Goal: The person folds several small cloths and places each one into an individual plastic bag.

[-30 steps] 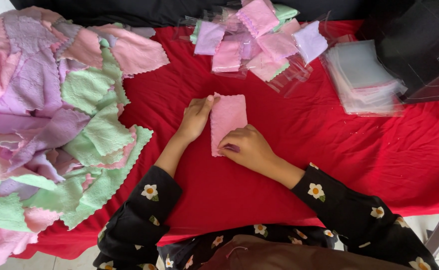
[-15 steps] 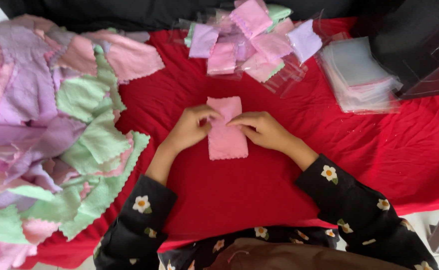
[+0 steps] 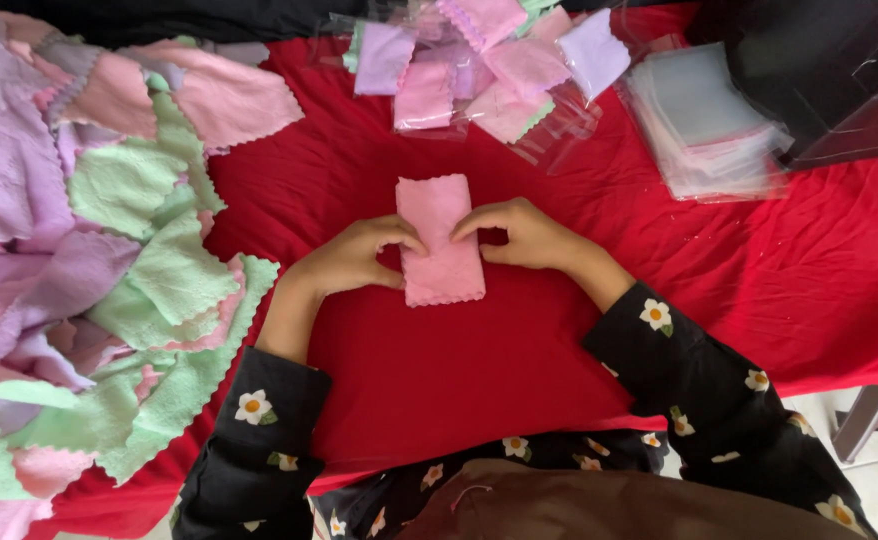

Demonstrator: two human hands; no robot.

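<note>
Since half a second ago, both hands have settled onto the middle of the folded pink cloth [image 3: 439, 240], which lay a little lower then and now sits squarely on the red cover of the desk [image 3: 459, 400], long side running away from the person. Left hand [image 3: 359, 255] rests against the cloth's left edge, its fingers [image 3: 404, 240] curled and pinching the fabric near the centre. Right hand [image 3: 519, 232] meets it from the cloth's right edge, fingers [image 3: 469, 222] likewise bent and pressing the fabric, so the two sets of fingertips almost touch over the cloth. Beyond the cloth's far end lies a heap of bagged cloths [image 3: 479, 70] in pink, lilac and green, in clear wrappers. To the right of that heap, well apart from the pink cloth, sits a stack of empty clear bags [image 3: 704, 125]. Left of the cloth, past the left forearm, spreads a big loose pile of cloths [image 3: 89, 250] in green, pink and purple.
</note>
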